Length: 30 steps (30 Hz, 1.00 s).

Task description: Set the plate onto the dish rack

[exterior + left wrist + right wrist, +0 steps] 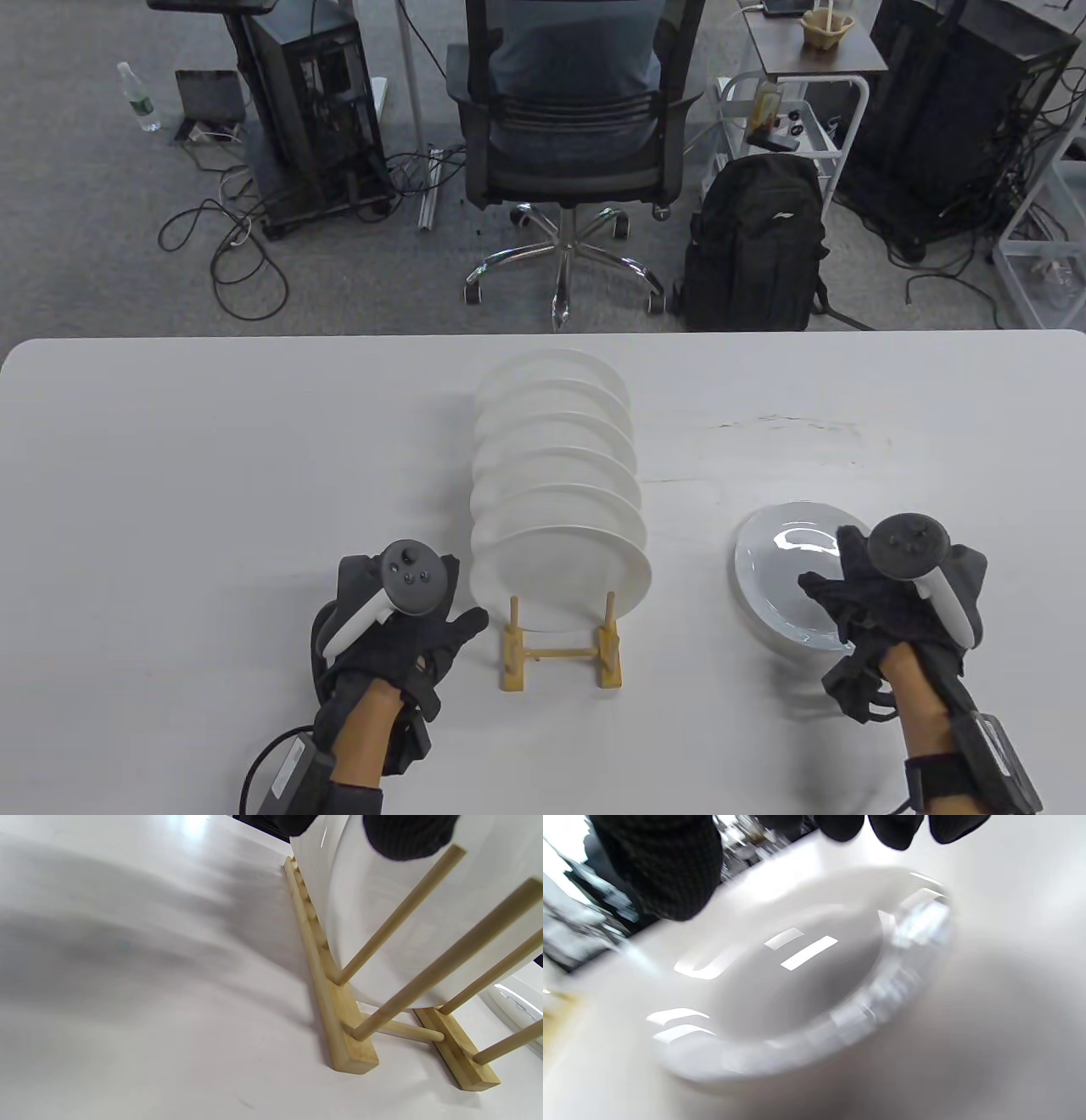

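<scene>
Office floor, grey carpet, beyond a white table (170, 475). Behind the far edge: black mesh office chair (564, 127) on a chrome star base, seated figure visible from the back only; black backpack (753, 242) standing beside it, small white logo on the front, not legible; two black equipment carts (318, 110) with loose cables trailing across the carpet; clear plastic bottle (138, 98) with a green label, text too small to read; white wire trolley (785, 110) under a brown side table.

On the table, centre: wooden dish rack (562, 652), pale dowel pegs on two rails, loaded with a row of six white plates (556, 475) standing on edge, leaning slightly toward the near side. Nearest peg pair at the front end free.

Right of the rack, well apart from it: a stack of white plates lying flat (776, 586), glossy, ceiling lights mirrored in the top plate (797, 984). Number in the stack cannot be told.

Left hand (407, 628): black glove, grey tracker on the back, fingers spread and grasping nothing, just beside the rack's near left corner; in the left wrist view a fingertip (407, 836) seen against the nearest racked plate, contact uncertain.

Right hand (882, 603): black glove, tracker on the back, over the near right edge of the flat stack, fingers spread above the top plate, thumb (666, 874) over the opposite rim; nothing yet clasped, blurred in the right wrist view.
</scene>
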Each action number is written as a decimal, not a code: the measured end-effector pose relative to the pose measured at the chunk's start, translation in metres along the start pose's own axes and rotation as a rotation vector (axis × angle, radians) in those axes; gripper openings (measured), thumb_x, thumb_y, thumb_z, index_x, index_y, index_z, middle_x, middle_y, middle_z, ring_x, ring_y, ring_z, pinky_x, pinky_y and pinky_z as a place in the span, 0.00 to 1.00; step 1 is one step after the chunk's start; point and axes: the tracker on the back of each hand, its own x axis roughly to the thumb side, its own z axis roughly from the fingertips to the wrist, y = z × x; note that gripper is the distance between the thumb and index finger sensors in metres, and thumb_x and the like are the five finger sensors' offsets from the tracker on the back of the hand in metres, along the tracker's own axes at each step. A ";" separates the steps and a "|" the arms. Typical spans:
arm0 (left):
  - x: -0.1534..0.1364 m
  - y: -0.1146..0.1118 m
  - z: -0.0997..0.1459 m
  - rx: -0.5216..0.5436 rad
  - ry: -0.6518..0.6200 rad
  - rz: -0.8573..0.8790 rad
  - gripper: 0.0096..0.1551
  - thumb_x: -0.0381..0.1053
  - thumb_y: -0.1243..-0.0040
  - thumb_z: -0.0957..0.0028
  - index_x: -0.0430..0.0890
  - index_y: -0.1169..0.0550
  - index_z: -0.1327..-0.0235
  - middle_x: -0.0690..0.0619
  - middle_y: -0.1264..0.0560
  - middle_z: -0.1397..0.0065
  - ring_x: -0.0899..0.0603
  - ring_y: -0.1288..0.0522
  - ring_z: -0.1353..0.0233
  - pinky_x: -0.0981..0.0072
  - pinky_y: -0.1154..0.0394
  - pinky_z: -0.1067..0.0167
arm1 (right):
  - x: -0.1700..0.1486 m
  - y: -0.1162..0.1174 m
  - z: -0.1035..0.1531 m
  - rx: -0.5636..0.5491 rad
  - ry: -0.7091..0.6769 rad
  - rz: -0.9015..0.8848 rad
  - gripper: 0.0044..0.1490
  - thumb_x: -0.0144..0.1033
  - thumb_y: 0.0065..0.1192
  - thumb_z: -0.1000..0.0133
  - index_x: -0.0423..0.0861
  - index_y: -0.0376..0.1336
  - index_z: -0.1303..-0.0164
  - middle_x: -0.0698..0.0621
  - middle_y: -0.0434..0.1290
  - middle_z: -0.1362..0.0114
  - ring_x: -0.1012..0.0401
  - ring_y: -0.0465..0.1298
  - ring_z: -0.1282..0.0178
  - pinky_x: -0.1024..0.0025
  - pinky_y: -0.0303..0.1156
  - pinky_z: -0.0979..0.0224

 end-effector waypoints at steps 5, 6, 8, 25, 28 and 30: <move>-0.001 0.000 0.000 0.003 0.008 0.003 0.50 0.65 0.51 0.43 0.46 0.51 0.14 0.37 0.62 0.14 0.19 0.70 0.21 0.21 0.65 0.31 | -0.020 0.018 -0.025 -0.003 0.200 0.109 0.66 0.53 0.61 0.47 0.37 0.25 0.23 0.34 0.29 0.18 0.35 0.44 0.21 0.36 0.52 0.23; -0.001 0.000 0.001 0.002 0.009 0.003 0.50 0.65 0.51 0.43 0.46 0.51 0.14 0.37 0.62 0.14 0.19 0.70 0.21 0.21 0.65 0.31 | -0.021 0.017 -0.027 -0.044 0.233 0.144 0.66 0.53 0.62 0.50 0.38 0.27 0.22 0.35 0.34 0.17 0.37 0.49 0.25 0.40 0.56 0.25; -0.001 0.000 0.001 -0.002 0.011 0.002 0.50 0.65 0.50 0.42 0.46 0.51 0.14 0.37 0.62 0.14 0.19 0.70 0.21 0.21 0.65 0.32 | -0.024 0.012 -0.031 -0.047 0.235 0.053 0.66 0.49 0.65 0.51 0.36 0.29 0.22 0.34 0.39 0.20 0.43 0.60 0.34 0.46 0.62 0.30; 0.001 -0.001 0.001 -0.016 0.003 0.001 0.50 0.65 0.51 0.42 0.46 0.51 0.14 0.36 0.62 0.14 0.19 0.70 0.21 0.21 0.64 0.31 | -0.078 -0.003 -0.025 -0.019 0.214 -0.802 0.32 0.32 0.63 0.46 0.42 0.60 0.30 0.49 0.66 0.41 0.54 0.81 0.51 0.57 0.84 0.51; 0.001 0.000 0.002 -0.012 0.002 0.002 0.50 0.65 0.50 0.42 0.46 0.51 0.14 0.37 0.62 0.14 0.19 0.70 0.21 0.21 0.64 0.31 | -0.068 -0.015 -0.018 -0.065 0.145 -0.818 0.31 0.31 0.61 0.45 0.43 0.61 0.30 0.49 0.65 0.40 0.51 0.80 0.48 0.53 0.82 0.48; 0.001 0.000 0.002 -0.010 0.002 0.003 0.50 0.65 0.50 0.42 0.46 0.51 0.14 0.37 0.62 0.14 0.19 0.70 0.21 0.21 0.64 0.31 | -0.059 -0.021 -0.013 -0.095 0.056 -0.832 0.30 0.32 0.60 0.45 0.45 0.61 0.31 0.49 0.64 0.38 0.50 0.79 0.44 0.53 0.82 0.47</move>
